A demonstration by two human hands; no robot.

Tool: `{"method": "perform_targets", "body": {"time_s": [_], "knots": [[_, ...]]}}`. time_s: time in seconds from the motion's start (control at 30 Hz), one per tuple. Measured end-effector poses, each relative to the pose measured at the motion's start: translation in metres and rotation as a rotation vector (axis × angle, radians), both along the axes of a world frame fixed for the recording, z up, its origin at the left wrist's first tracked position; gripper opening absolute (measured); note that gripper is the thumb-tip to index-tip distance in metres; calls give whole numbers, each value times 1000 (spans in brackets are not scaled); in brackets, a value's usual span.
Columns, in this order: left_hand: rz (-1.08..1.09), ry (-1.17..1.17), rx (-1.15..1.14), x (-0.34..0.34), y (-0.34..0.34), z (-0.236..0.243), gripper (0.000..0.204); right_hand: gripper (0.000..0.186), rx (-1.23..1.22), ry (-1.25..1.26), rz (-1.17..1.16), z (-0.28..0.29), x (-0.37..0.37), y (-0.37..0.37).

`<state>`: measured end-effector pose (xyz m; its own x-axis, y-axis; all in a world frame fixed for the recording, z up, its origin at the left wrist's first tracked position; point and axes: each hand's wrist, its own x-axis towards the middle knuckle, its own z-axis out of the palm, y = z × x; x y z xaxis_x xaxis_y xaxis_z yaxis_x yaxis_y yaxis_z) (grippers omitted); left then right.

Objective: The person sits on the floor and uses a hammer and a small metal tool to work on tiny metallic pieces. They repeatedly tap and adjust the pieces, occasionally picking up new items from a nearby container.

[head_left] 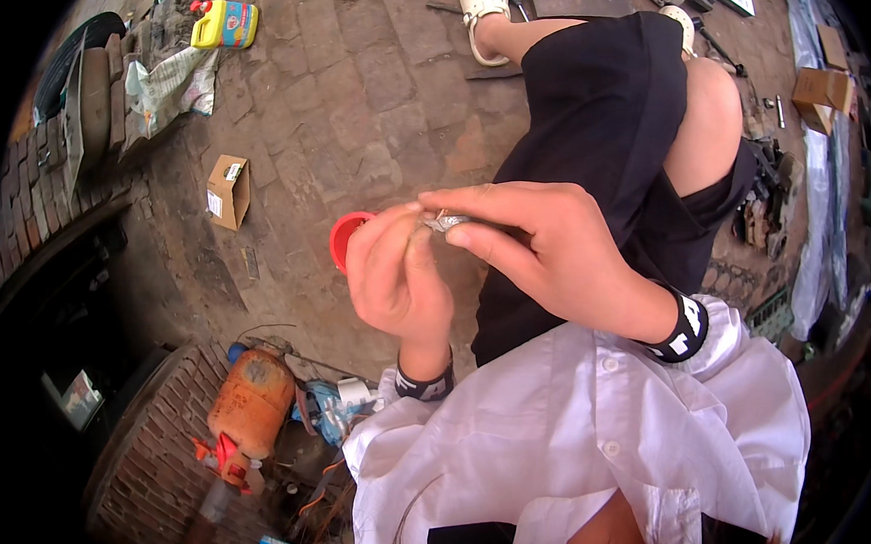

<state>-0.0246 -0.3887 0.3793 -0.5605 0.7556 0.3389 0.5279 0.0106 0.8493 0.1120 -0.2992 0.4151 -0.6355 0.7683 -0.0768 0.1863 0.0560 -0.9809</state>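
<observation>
A small, shiny silver piece [443, 222], perhaps metal or crinkled foil, sits between the thumb and fingers of my right hand [557, 236]. My left hand [394, 279] meets it from the other side, its fingertips pinched together at the piece's end. What the left fingertips hold, if anything, is too small to make out. Behind my left hand a round red container [340, 242] shows in part, on the ground or just above it; the hand hides the rest.
An opened cardboard box [227, 191] stands on the brick floor, with a yellow jug [225, 25] farther off. A rusty orange gas cylinder [252, 402] is at lower left. Dark machine parts [768, 195], tools and another carton [820, 94] lie along the right.
</observation>
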Motion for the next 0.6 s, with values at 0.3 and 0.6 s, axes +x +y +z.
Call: {"method": "perform_targets", "body": {"time_s": [0.3, 0.6], "knots": [[11, 88, 19, -5, 7, -4, 12, 29, 38, -110, -75, -4, -12, -6], [-43, -161, 4, -1, 14, 4, 9, 27, -302, 109, -81, -3, -5, 11]]}}
